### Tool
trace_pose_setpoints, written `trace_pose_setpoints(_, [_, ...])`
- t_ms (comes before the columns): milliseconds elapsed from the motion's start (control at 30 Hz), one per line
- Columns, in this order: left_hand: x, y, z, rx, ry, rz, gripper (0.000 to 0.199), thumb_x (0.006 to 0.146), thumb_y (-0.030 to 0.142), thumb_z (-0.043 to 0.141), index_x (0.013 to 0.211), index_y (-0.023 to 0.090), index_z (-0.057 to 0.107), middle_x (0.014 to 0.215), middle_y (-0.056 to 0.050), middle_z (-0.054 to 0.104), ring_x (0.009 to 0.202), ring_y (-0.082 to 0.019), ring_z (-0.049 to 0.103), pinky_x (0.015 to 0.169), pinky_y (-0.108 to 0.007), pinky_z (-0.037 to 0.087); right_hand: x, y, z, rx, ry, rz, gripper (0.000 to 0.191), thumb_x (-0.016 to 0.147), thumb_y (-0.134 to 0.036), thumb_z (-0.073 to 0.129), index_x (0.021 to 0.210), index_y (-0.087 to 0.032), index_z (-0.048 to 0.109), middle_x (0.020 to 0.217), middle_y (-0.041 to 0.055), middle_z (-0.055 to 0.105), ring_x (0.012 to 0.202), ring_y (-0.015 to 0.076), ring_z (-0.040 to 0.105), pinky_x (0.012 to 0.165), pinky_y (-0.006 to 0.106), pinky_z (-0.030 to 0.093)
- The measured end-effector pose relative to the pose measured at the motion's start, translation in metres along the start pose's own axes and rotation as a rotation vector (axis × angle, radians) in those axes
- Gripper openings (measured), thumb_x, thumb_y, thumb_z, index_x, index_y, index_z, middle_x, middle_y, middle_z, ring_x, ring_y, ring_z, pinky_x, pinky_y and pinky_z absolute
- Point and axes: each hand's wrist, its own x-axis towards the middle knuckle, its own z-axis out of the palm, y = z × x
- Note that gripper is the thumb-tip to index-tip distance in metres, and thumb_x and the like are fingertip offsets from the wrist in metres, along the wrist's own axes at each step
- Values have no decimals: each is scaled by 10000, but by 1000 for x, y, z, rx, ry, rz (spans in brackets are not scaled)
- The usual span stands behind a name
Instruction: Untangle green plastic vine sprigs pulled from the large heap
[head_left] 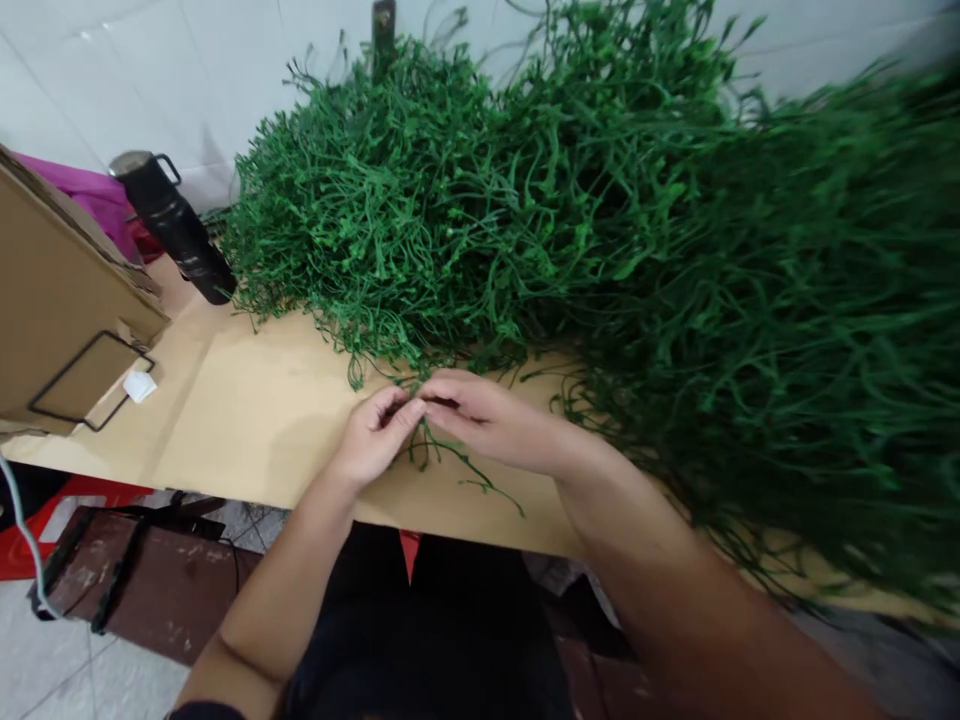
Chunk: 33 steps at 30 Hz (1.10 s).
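Observation:
My left hand (381,432) and my right hand (480,415) meet over the front of the table, fingertips pinched together. Between them they hold a thin green artificial plant sprig (469,468), its strands hanging out below the fingers toward the table edge. The part inside the fingertips is hidden. Just beyond my hands rises a big heap of green artificial plant stems (450,210), with thin curly strands and small buds. It spreads along the back and down the right side, close to my right forearm.
At the back left stands a black flask (176,228) with a handled lid. A cardboard box (64,300) sits on the left, beside a black wire frame (97,375) with a white tag (139,386). The tan tabletop (240,400) ends just before my body. A brown case (157,590) lies below.

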Motion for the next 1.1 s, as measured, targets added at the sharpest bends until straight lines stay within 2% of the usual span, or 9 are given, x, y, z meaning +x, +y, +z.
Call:
trace_pose_setpoints(100, [4,-3,0,104,25,-1,423,719,539,584,567,173,436,542,52,336,536,-79,315,494,-216,288,-1,-2,5,-258,64,67,205,847,-200,402,661,-158,479,678,36,466,696,145,419,710,313,349])
trace_pose_setpoints(167, [5,-5,0,98,16,6,417,733,521,581,560,172,433,538,54,328,528,-75,305,487,-214,279,-3,-3,6,-315,79,115,198,848,-201,406,675,-154,490,703,47,474,707,152,416,729,326,344])
trace_pose_setpoints(433, [4,1,-2,-73,-31,28,412,725,545,594,585,176,478,500,52,388,475,-67,326,462,-210,275,-7,3,3,-50,241,-35,164,838,-194,450,716,-178,558,740,27,525,765,141,473,767,308,370])
trace_pose_setpoints(533, [5,0,-1,-93,-6,37,382,727,521,606,620,178,478,544,36,454,511,-75,393,489,-211,315,-5,6,7,103,287,9,190,853,-245,448,704,-169,539,748,30,530,751,133,485,732,290,387])
trace_pose_setpoints(633, [5,-2,0,-114,6,41,330,744,453,609,638,185,449,524,57,380,480,-66,323,463,-208,272,-2,5,14,186,264,120,181,848,-274,454,717,-164,515,682,9,485,656,113,445,611,254,355])
trace_pose_setpoints(733, [5,-3,0,-96,2,57,250,744,336,607,643,188,433,531,66,330,482,-63,278,467,-208,255,0,3,19,188,246,192,159,830,-282,474,727,-161,492,633,-17,441,584,90,388,551,234,310])
trace_pose_setpoints(833, [5,-4,-1,-79,18,89,162,721,238,583,652,185,446,545,68,347,494,-61,296,487,-205,279,3,2,17,153,228,159,183,831,-259,458,681,-157,484,603,-24,410,565,81,367,537,229,292])
trace_pose_setpoints(967, [8,-6,-2,-99,102,116,75,706,187,545,670,182,480,568,60,414,500,-58,348,489,-198,297,3,2,13,98,282,62,201,822,-204,458,642,-147,526,604,-5,444,614,96,422,595,244,333])
trace_pose_setpoints(1100, [9,-7,-2,-143,123,92,47,699,168,535,733,185,506,588,58,448,469,-53,346,446,-194,268,1,2,15,78,358,65,180,810,-209,496,662,-149,577,650,16,503,664,114,475,623,260,367])
